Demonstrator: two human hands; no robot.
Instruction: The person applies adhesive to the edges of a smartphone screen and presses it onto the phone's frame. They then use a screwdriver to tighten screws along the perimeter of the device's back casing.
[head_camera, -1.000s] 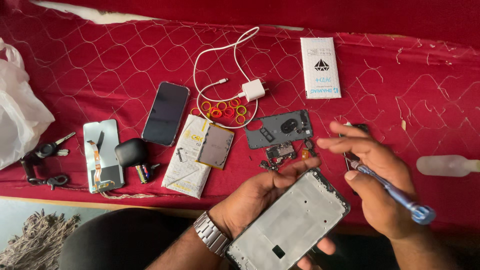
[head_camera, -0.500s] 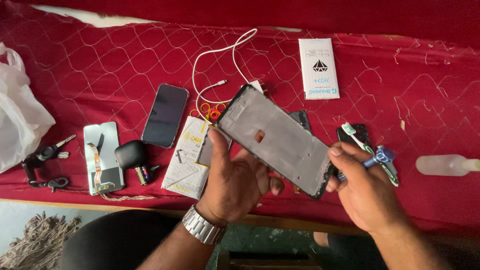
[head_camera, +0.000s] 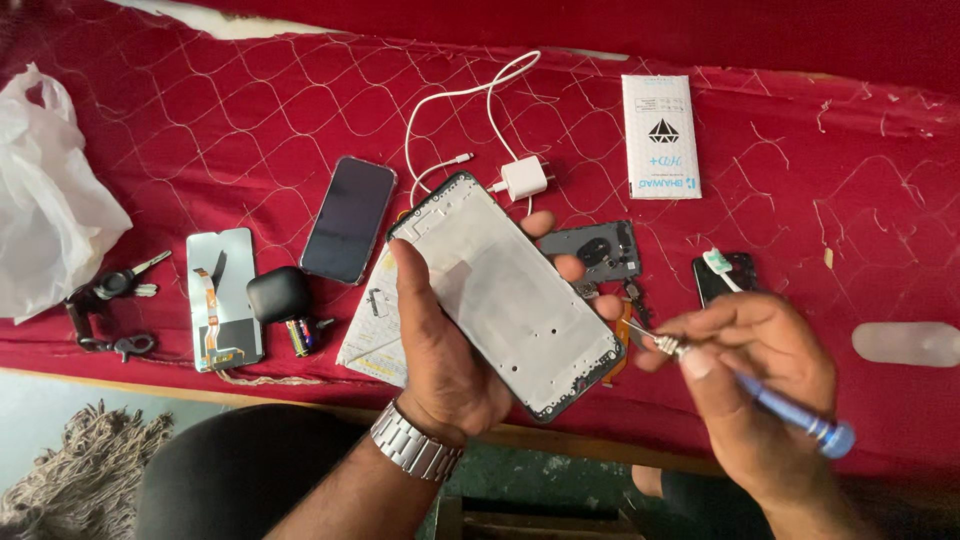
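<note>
Two hands are seen above a red quilted cloth (head_camera: 200, 130). A stripped phone frame (head_camera: 505, 292) — pale inner side up, tilted — is gripped in the left hand (head_camera: 445, 350), thumb laid across its near edge. A blue-handled screwdriver (head_camera: 745, 390) is pinched in the right hand (head_camera: 765, 385), its tip apparently just beside the frame's right edge — contact cannot be made out. Behind lie a dark phone (head_camera: 349, 219) and a white charger (head_camera: 524, 179)
</note>
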